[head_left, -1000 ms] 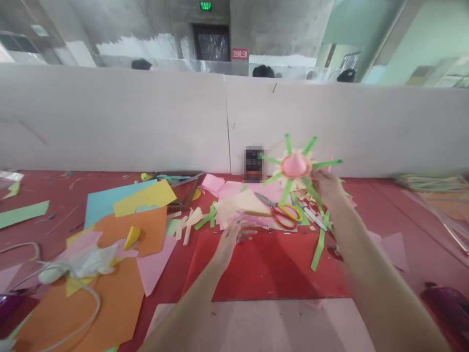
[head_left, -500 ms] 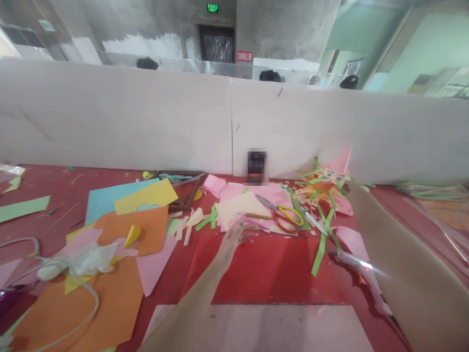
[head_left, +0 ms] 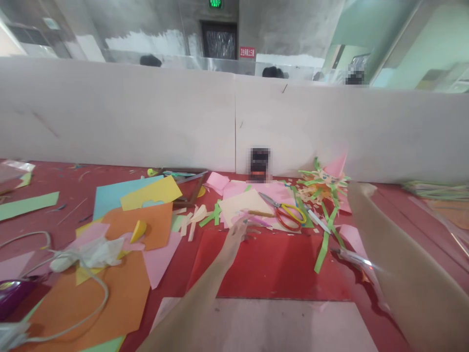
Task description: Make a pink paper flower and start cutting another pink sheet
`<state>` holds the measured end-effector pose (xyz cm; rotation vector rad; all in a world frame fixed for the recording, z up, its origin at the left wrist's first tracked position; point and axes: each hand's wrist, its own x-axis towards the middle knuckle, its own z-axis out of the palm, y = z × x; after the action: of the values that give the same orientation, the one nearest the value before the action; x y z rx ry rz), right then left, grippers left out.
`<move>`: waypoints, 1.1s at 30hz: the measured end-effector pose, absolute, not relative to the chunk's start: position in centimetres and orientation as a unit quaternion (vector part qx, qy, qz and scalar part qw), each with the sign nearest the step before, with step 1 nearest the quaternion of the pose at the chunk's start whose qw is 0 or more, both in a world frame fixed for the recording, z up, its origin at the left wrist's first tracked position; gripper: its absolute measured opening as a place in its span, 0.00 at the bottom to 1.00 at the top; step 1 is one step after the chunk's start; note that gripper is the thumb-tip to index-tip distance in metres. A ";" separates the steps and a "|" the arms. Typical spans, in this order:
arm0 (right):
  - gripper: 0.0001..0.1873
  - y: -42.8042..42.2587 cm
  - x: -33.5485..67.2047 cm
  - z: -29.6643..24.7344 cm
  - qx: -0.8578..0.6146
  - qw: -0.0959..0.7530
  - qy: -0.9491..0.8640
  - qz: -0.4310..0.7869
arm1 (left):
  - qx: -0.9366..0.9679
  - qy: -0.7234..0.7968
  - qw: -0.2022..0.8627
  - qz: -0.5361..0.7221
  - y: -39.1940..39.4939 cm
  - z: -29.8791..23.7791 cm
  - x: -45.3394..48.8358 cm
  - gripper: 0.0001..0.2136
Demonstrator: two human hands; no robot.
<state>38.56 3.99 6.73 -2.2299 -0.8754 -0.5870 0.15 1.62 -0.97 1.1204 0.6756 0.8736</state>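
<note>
My left hand lies with fingers spread on the far edge of a red sheet, just short of a cream sheet and pink scraps. My right forearm reaches from the lower right towards a paper flower of pink, cream and green strips that rests on the table against the white partition. My right hand ends beside this flower; its fingers are not visible. Scissors with red and yellow handles lie between the two hands.
Orange, blue, yellow and pink sheets cover the left of the red table. A white cable and crumpled tissue lie there, and a purple object at the left edge. A pale pink sheet lies nearest me. Green strips are scattered.
My right hand has brought the paper flower down from the air to the table by the partition. My left hand has stayed on the red sheet's edge.
</note>
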 end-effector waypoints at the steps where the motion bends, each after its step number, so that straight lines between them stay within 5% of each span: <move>1: 0.16 4.0 38.1 6.6 -0.865 0.315 -0.325 -0.217 | 0.510 0.308 0.697 0.400 1.6 -1.0 0.2 0.22; 5: 0.15 4.4 34.6 5.9 -0.864 0.278 -0.379 -0.180 | 0.580 0.361 0.576 0.448 1.5 -1.0 0.2 0.16; 11: 0.09 3.8 24.2 3.4 -0.671 0.149 -0.725 -0.041 | 0.630 0.510 0.390 0.437 1.5 -0.8 -0.4 0.10; 18: 0.23 3.1 17.5 2.7 -0.619 0.021 -0.784 0.042 | 0.629 0.564 0.358 0.398 1.5 -0.8 -1.0 0.10; 27: 0.15 4.2 15.6 3.6 -0.624 -0.049 -0.765 0.151 | 0.740 0.471 0.367 0.310 0.4 -1.3 0.1 0.10; 33: 0.08 6.6 16.2 4.6 -0.640 0.004 -0.729 0.240 | 0.757 0.469 0.356 0.282 0.2 -1.5 0.3 0.11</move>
<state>16.18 6.58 4.63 -2.0060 -2.2851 0.7534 0.29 0.20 -1.54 1.9557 1.2111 0.7289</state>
